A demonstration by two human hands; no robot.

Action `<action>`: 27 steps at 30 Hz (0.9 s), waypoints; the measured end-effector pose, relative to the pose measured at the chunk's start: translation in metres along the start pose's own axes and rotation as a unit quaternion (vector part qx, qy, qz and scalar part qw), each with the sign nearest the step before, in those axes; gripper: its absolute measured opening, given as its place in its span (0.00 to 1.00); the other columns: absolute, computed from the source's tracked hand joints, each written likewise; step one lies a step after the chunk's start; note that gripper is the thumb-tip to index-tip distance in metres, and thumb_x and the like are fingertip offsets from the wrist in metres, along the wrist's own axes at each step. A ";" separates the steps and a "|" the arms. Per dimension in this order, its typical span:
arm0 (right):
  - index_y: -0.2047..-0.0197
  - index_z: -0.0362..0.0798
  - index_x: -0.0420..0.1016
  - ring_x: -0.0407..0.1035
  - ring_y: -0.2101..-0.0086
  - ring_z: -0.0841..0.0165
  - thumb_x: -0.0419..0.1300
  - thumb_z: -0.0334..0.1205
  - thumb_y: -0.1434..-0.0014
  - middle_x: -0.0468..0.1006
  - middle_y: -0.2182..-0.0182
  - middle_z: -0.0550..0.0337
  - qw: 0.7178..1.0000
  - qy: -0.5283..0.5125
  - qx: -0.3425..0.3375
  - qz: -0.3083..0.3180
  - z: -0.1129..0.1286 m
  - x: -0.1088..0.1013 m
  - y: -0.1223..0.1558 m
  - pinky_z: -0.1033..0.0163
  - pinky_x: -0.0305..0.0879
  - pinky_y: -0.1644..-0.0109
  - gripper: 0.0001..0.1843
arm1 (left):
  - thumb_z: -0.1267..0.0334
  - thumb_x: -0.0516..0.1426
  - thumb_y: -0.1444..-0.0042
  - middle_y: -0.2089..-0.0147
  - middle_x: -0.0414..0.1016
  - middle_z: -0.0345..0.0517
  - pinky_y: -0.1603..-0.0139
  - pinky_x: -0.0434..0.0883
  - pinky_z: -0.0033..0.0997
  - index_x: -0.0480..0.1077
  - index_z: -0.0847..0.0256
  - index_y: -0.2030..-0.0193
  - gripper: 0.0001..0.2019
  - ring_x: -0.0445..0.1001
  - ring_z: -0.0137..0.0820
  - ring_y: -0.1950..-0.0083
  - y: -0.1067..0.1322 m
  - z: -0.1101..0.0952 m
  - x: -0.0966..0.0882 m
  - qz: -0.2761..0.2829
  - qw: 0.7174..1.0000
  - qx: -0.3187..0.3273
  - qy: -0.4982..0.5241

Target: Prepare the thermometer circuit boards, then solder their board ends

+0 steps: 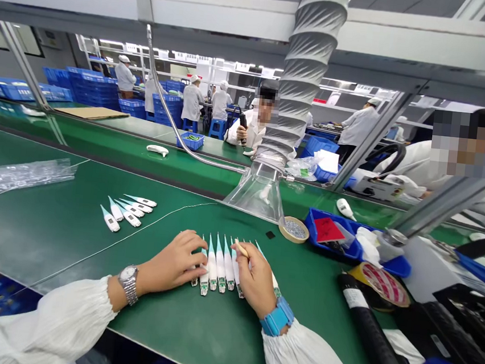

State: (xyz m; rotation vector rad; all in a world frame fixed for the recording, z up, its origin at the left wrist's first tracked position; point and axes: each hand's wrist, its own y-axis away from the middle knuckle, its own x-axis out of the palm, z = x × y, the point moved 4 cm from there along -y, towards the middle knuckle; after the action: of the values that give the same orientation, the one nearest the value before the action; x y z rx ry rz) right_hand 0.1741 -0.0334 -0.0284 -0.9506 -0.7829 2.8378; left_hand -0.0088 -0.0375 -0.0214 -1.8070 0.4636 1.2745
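Note:
A row of several white and teal thermometer bodies [221, 264] lies side by side on the green work surface [70, 228], tips pointing away from me. My left hand [174, 264] rests on the left end of the row, fingers curled against the pieces. My right hand [254, 277] sits at the right end, pinching a small tan stick-like tool [242, 250] over the row. A second group of several finished thermometers [126, 210] lies to the left, apart from both hands.
A clear extraction hood [261, 192] on a grey duct hangs just beyond the row. A small round dish [294, 229], a blue tray [350, 247] and a tape roll [382, 282] stand at right. A plastic bag [15, 174] lies far left. Other workers sit opposite.

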 end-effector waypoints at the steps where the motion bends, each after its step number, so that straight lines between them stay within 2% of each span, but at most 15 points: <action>1: 0.61 0.47 0.72 0.69 0.64 0.67 0.46 0.37 0.38 0.75 0.66 0.56 1.000 0.004 0.001 0.001 0.000 0.000 0.000 0.65 0.63 0.61 0.14 | 0.59 0.48 0.37 0.49 0.66 0.51 0.43 0.58 0.46 0.69 0.59 0.57 0.11 0.62 0.39 0.47 0.006 0.003 -0.001 -0.011 0.998 -0.055 0.006; 4: 0.62 0.48 0.73 0.68 0.65 0.66 0.48 0.37 0.39 0.74 0.67 0.57 1.000 0.017 0.007 0.009 -0.001 0.000 0.000 0.65 0.62 0.63 0.12 | 0.54 0.47 0.37 0.38 0.55 0.52 0.43 0.62 0.48 0.62 0.54 0.44 0.17 0.56 0.43 0.38 0.029 0.010 0.005 -0.001 0.979 -0.204 0.026; 6: 0.61 0.49 0.74 0.67 0.66 0.66 0.51 0.38 0.40 0.74 0.67 0.57 0.999 0.041 0.014 0.025 0.000 0.002 0.000 0.65 0.61 0.64 0.11 | 0.51 0.47 0.37 0.33 0.48 0.51 0.41 0.61 0.50 0.54 0.52 0.37 0.23 0.51 0.45 0.35 0.040 0.010 0.014 0.040 0.968 -0.242 0.041; 8: 0.61 0.50 0.75 0.67 0.66 0.66 0.53 0.39 0.41 0.73 0.68 0.57 0.996 0.076 0.024 0.049 0.002 0.003 0.001 0.64 0.60 0.64 0.10 | 0.49 0.45 0.37 0.31 0.43 0.50 0.38 0.58 0.52 0.49 0.52 0.35 0.26 0.46 0.45 0.32 0.045 0.006 0.022 0.079 0.965 -0.243 0.053; 11: 0.64 0.50 0.76 0.67 0.68 0.66 0.54 0.38 0.42 0.72 0.70 0.59 0.990 0.116 0.040 0.072 0.003 0.004 0.002 0.65 0.58 0.66 0.09 | 0.49 0.43 0.36 0.30 0.39 0.48 0.35 0.53 0.51 0.45 0.53 0.33 0.27 0.41 0.44 0.31 0.039 0.000 0.030 0.113 0.970 -0.203 0.072; 15: 0.66 0.51 0.75 0.67 0.68 0.67 0.53 0.38 0.42 0.72 0.71 0.60 0.991 0.116 0.042 0.059 0.003 0.001 0.001 0.66 0.58 0.66 0.09 | 0.51 0.40 0.35 0.30 0.39 0.51 0.34 0.49 0.49 0.46 0.58 0.33 0.26 0.39 0.41 0.31 0.020 -0.006 0.033 0.136 0.973 -0.161 0.091; 21: 0.64 0.52 0.75 0.67 0.69 0.67 0.51 0.44 0.41 0.73 0.70 0.60 0.992 0.109 0.029 0.061 -0.007 0.000 0.002 0.65 0.59 0.68 0.12 | 0.53 0.43 0.36 0.31 0.41 0.59 0.33 0.48 0.48 0.48 0.66 0.34 0.28 0.40 0.43 0.31 -0.010 -0.018 0.037 0.149 0.969 -0.164 0.108; 24: 0.65 0.52 0.75 0.66 0.72 0.67 0.50 0.48 0.42 0.73 0.70 0.60 0.993 0.101 0.025 0.049 -0.013 -0.001 0.002 0.65 0.60 0.70 0.14 | 0.52 0.44 0.36 0.31 0.41 0.59 0.34 0.49 0.48 0.47 0.66 0.34 0.29 0.41 0.44 0.31 -0.015 -0.014 0.027 0.123 0.974 -0.166 0.094; 27: 0.65 0.53 0.75 0.65 0.74 0.68 0.50 0.52 0.41 0.73 0.71 0.61 0.994 0.099 0.028 0.032 -0.014 -0.003 0.002 0.66 0.60 0.72 0.17 | 0.55 0.47 0.37 0.33 0.50 0.51 0.34 0.50 0.44 0.55 0.60 0.37 0.23 0.49 0.39 0.33 0.000 0.015 -0.002 0.067 0.974 -0.215 -0.013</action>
State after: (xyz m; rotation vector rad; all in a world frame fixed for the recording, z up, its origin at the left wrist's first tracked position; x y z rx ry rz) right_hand 0.1848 -0.0296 -0.0368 -1.2450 -0.6609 2.7441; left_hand -0.0183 -0.0259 -0.0215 -2.1390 0.3131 1.5823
